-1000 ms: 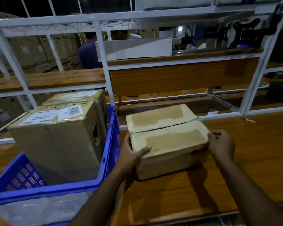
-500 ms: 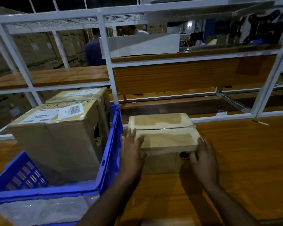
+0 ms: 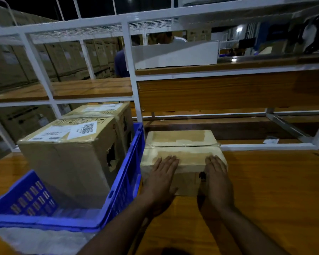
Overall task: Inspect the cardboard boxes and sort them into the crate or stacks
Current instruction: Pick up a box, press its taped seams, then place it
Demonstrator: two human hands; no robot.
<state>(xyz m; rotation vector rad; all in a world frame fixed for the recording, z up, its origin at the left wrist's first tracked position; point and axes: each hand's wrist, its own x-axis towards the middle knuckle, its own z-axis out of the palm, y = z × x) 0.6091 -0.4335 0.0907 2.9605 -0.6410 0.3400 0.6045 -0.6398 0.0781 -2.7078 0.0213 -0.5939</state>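
Left hand point(image 3: 161, 178) and right hand point(image 3: 216, 178) lie flat, fingers straight and together, on small box point(image 3: 182, 144); likely steadying it for inspection; blue crate point(image 3: 125, 181) at 9 o'clock holds two boxes.

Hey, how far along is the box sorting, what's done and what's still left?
Done: two labelled boxes, the front one and the one behind it, already stand in the blue crate. In hand: the small taped box sits on the wooden table beside the crate, with the left hand and right hand flat on its near side, no closed grip. Left: sorting this box. No other unsorted boxes are in view.
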